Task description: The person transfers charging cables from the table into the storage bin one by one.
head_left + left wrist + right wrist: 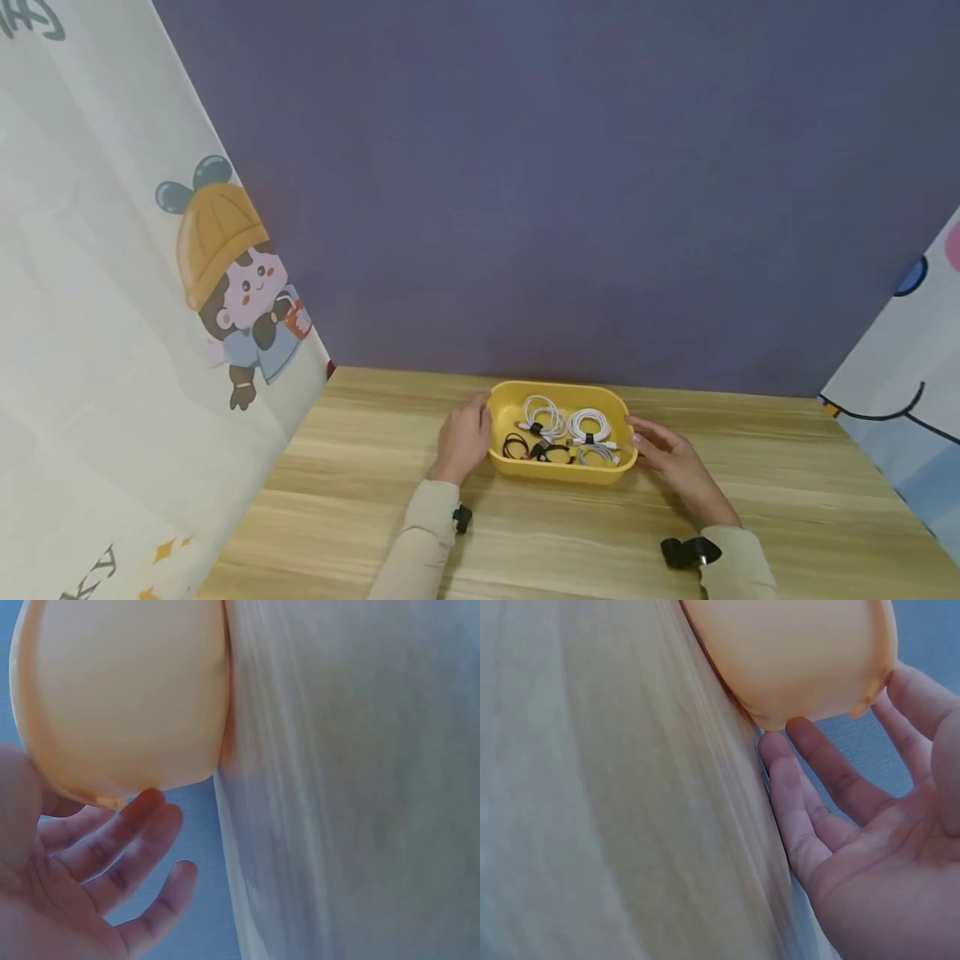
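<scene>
A yellow plastic basket stands on the wooden table, held at both ends. Inside it lie coiled cables: a white cable with a black tie, another white cable, a grey cable, and black cables near the front wall. My left hand grips the left end, its thumb at the rim and its fingers along the outside of the basket. At the opposite end my right hand holds the rim; in the right wrist view, fingertips touch the lower outer wall.
The wooden table extends around the basket and meets a dark blue-grey wall behind it. A white panel with a cartoon figure borders the left side. Another printed panel borders the right.
</scene>
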`<state>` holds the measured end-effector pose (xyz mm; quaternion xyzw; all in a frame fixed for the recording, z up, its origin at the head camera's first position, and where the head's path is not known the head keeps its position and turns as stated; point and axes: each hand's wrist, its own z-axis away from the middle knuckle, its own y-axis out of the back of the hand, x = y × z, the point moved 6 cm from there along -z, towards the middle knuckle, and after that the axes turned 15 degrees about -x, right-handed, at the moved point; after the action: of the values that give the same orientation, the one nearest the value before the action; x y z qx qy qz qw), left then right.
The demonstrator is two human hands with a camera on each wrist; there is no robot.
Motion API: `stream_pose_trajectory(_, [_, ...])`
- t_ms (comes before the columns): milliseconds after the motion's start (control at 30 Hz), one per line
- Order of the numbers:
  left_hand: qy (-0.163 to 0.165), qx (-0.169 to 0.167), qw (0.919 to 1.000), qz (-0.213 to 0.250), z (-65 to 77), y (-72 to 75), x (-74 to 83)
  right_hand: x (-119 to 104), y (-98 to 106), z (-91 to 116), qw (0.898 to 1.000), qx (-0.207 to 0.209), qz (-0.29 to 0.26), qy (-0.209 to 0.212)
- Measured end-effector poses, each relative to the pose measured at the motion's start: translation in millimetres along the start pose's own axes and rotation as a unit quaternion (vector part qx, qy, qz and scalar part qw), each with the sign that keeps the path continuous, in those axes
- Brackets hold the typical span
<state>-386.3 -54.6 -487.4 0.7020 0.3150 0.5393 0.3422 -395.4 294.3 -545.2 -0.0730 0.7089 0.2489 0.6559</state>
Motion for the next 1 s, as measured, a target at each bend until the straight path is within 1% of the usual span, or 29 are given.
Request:
stream_pose_trajectory(200, [0.007, -0.038, 0.9991, 0.014, 3.1, -0.5, -0.8, -0.1, 0.0, 2.3, 1.0, 0.0, 0.004, -0.012])
stream_pose_trajectory(433, [0.007, -0.065, 0.9976, 0.025, 3.3, 0.1, 1.7, -1.7, 3.2, 2.1, 1.0, 0.002, 0.008, -0.018])
stream_pose_trajectory(600, [0.006, -0.067, 0.9976, 0.016, 3.2, 1.0, 1.5, -1.8, 2.4, 2.2, 1.0, 0.006, -0.002, -0.014])
stream_pose_trajectory(800, [0.009, -0.076, 0.9968, 0.023, 2.6, 1.1, -1.4, -0.6, 1.7, 1.3, 1.0, 0.012, -0.005, -0.008])
stream_pose_trajectory(1000, [0.0, -0.064, 0.9978, 0.017, 2.5, 6.8, -2.4, -5.1, 2.1, 1.2, 1.0, 0.01, 0.016, 0.005])
